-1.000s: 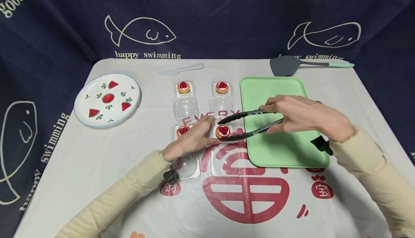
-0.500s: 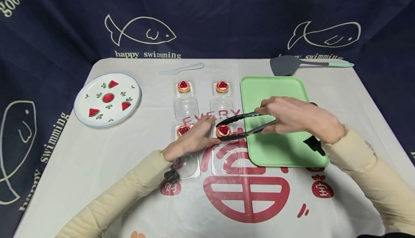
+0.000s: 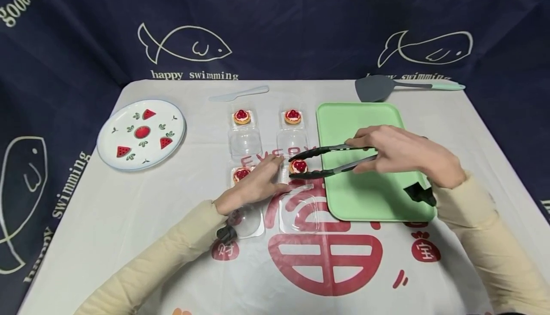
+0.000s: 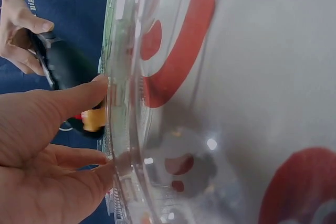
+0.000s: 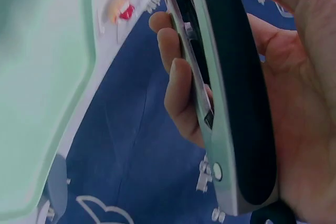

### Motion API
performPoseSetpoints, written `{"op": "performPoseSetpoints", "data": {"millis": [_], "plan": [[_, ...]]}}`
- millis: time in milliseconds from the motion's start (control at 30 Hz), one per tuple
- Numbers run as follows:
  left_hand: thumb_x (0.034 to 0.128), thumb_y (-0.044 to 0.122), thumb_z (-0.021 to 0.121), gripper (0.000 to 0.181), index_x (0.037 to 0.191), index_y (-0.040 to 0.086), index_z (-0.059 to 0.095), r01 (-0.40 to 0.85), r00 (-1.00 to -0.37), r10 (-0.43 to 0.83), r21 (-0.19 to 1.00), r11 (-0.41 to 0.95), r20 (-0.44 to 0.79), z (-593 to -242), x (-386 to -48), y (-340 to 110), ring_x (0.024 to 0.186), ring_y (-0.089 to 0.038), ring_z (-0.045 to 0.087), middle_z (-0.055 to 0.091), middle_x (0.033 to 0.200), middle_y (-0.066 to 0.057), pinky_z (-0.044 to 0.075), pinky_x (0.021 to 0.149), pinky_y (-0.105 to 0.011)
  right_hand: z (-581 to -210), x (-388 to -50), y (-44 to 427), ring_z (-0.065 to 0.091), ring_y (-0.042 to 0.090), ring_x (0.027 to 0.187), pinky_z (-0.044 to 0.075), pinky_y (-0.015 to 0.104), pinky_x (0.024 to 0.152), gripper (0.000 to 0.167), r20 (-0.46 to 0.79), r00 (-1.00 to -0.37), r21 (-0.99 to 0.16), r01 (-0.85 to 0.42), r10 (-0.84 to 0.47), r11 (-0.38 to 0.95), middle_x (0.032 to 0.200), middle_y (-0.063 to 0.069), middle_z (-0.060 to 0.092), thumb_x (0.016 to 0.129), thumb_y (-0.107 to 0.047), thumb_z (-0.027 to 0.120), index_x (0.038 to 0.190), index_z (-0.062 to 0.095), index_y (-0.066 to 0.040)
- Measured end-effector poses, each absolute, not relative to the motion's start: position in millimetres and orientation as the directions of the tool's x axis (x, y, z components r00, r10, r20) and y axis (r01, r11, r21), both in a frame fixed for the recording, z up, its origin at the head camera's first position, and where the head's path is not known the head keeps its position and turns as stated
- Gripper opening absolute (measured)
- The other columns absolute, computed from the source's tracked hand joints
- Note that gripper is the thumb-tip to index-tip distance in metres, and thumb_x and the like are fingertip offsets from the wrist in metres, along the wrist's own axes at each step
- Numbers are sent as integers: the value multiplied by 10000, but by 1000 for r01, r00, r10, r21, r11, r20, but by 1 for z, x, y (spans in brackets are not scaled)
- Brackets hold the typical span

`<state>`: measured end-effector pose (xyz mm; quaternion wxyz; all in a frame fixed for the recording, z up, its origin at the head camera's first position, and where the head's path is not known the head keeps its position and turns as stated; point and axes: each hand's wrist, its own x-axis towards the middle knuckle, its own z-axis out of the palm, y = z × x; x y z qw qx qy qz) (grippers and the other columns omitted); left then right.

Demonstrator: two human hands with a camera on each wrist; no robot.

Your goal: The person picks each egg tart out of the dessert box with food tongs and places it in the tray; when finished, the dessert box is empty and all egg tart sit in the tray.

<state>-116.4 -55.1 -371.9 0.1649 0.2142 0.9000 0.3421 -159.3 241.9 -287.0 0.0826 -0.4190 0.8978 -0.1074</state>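
Note:
My right hand (image 3: 401,152) (image 5: 299,108) grips black and silver tongs (image 3: 313,175) (image 4: 71,66) (image 5: 244,98) by their handles. A small red-topped tart (image 3: 298,166) (image 4: 94,119) is between the tong tips, over the base of the nearer right clear box; in the left wrist view it is above the box's edge. My left hand (image 3: 253,188) (image 4: 47,129) holds that box's left side, thumb toward the front and fingers toward the back. The box's open lid (image 3: 299,214) lies in front. The nearer left tart (image 3: 241,175) is partly hidden by my left hand.
Behind are two open boxes with tarts (image 3: 242,117) (image 3: 292,117). A green tray (image 3: 365,114) lies under my right hand. A patterned plate (image 3: 129,141) is at left, a pale knife (image 3: 240,93) at the back, a grey spatula (image 3: 375,89) at back right.
The tong tips have come round the tart, which has risen from the box base. My left hand has stayed nearly still.

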Motion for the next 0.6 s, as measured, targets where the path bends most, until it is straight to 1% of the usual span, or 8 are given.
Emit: {"op": "performPoseSetpoints", "data": {"millis": [133,167,233,333,367,467,600], "plan": [[858,206,749,718,1402,-115,406,275,-855,499,695,664,-138,-373,-116,-56,1317,-338,428,450,1416,-252,346,1138,-420,-283,-164,261,553,30,769,511,256,672,486,15,-664,-298,-717,-748,631,994,-75,659,724,-259,862,1139,720,-49],[859,201,748,705,1395,-113,415,276,-855,500,698,661,-136,-373,-116,-56,1307,-334,436,458,1406,-248,352,1134,-417,-282,-165,267,543,25,738,497,240,657,491,31,-677,-300,-708,-735,640,994,-73,662,713,-257,869,1133,722,-49],[861,195,745,688,1388,-112,424,276,-854,503,702,657,-134,-373,-116,-56,1294,-328,444,468,1389,-243,358,1130,-408,-280,-168,278,516,16,664,466,215,628,494,57,-711,-292,-683,-701,669,995,-57,674,699,-248,878,1123,728,-44],[868,198,741,704,1402,-114,406,268,-854,500,705,656,-141,-372,-116,-55,1311,-328,430,458,1400,-245,343,1140,-403,-279,-176,295,491,3,593,446,211,625,504,55,-775,-267,-619,-630,738,1035,17,697,697,-240,878,1121,725,-13],[867,199,741,706,1405,-112,404,264,-855,498,707,656,-143,-372,-116,-55,1312,-328,430,457,1402,-243,343,1141,-404,-280,-179,301,484,9,576,446,223,624,500,49,-794,-257,-597,-606,760,1042,43,700,699,-234,876,1117,725,-5],[866,199,744,708,1409,-105,405,258,-857,495,711,655,-145,-371,-115,-55,1313,-327,431,455,1409,-240,344,1140,-409,-283,-187,314,553,63,632,482,296,670,489,27,-836,-221,-540,-548,812,1061,102,705,704,-231,871,1101,726,14],[859,191,749,689,1394,-101,426,268,-855,502,717,643,-130,-370,-115,-55,1290,-324,449,471,1391,-237,360,1128,-413,-288,-194,323,640,221,764,513,448,754,495,-1,-857,-197,-505,-516,840,1072,168,698,724,-232,853,1109,711,44]]}}
